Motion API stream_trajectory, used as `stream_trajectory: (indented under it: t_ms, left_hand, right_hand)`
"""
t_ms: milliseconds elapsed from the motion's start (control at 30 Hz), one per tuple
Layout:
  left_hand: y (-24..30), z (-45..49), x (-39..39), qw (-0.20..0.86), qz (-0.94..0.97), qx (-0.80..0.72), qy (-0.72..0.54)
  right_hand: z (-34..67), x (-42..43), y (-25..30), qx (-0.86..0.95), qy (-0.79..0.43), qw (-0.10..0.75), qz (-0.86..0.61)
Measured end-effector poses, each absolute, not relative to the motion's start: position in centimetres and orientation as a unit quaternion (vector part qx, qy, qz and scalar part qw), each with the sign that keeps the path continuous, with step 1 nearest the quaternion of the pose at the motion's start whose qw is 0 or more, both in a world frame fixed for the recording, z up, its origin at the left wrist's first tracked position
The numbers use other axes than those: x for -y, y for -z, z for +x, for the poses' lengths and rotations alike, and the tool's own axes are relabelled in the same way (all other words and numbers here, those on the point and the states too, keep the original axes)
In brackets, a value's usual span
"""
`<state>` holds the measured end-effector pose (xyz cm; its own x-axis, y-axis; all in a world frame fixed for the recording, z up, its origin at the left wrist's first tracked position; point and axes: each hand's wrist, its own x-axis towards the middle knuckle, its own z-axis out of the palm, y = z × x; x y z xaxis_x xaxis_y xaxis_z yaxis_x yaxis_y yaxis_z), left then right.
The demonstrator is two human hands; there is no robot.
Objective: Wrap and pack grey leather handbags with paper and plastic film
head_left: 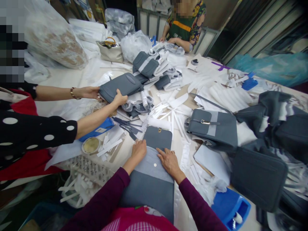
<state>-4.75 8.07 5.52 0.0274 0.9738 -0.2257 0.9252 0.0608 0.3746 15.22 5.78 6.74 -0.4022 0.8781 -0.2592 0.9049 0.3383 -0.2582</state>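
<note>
A grey handbag lies flat in front of me with its flap folded open away from me, a small snap stud showing on the light grey panel. My left hand rests curled on the bag's left edge where the flap hinges. My right hand lies flat with fingers stretched out on the light panel beside the flap. Neither hand lifts anything.
A person at my left in a polka-dot sleeve holds another grey bag with both hands. A third person stands at the far end. More grey bags, white paper strips, a round tin, a white basket and a blue tray crowd the table.
</note>
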Motion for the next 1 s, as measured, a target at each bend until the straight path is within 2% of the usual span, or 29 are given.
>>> stream_trajectory:
  t_ms: [133,267,433,567,667,800,900,1000]
  left_hand:
    - [-7.4,-3.4,-7.8,0.167,0.722,-0.668,-0.07]
    - [-7.9,-1.6,-5.9,0.222,0.804,-0.547,-0.073]
    - [-6.6,-1.3,-4.5,0.217,0.787,-0.573,-0.07]
    - [-6.4,-1.7,-4.5,0.235,0.784,-0.572,-0.051]
    - [-6.5,-1.8,-4.5,0.238,0.785,-0.57,-0.042]
    - [-6.0,-1.9,-4.4,0.236,0.787,-0.568,-0.04]
    - [-5.6,-1.9,-4.3,0.237,0.786,-0.569,-0.04]
    - [-5.7,-1.8,-4.3,0.234,0.783,-0.575,-0.045]
  right_hand:
    - [15.1,-6.0,-6.8,-0.817,0.18,0.035,0.547]
    - [14.9,-5.7,-6.5,-0.814,0.181,0.013,0.552]
    - [15.8,-5.5,-4.8,-0.771,0.241,-0.08,0.585]
    - [17.2,-9.6,-4.0,-0.685,0.255,-0.151,0.666]
    - [17.8,-15.1,-3.6,-0.617,0.2,-0.151,0.746]
    - [17.9,-21.1,-2.4,-0.577,0.202,-0.125,0.782]
    - [18.0,-22.9,-2.2,-0.566,0.212,-0.123,0.787]
    - [18.3,-22.4,-3.4,-0.58,0.198,-0.162,0.774]
